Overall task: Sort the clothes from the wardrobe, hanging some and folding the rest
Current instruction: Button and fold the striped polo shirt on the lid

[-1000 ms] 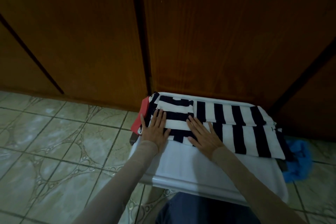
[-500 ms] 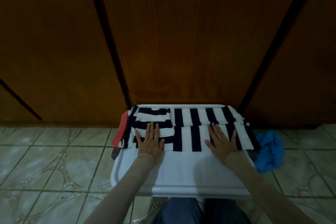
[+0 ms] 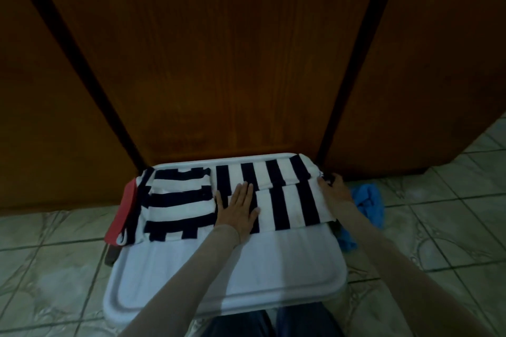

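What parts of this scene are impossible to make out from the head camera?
- Right hand fingertips: curled over the striped shirt's right edge, so the grip is unclear.
- Red cloth: mostly under the shirt.
- Blue cloth: partly behind the right arm and white lid.
- What lies under the lid: covered.
- Wardrobe contents: doors closed.

Wardrobe doors (image 3: 219,63) wall off 12 o'clock, tight behind white lid (image 3: 219,276); blue cloth (image 3: 368,200) at 3; lid's 6 o'clock half bare.
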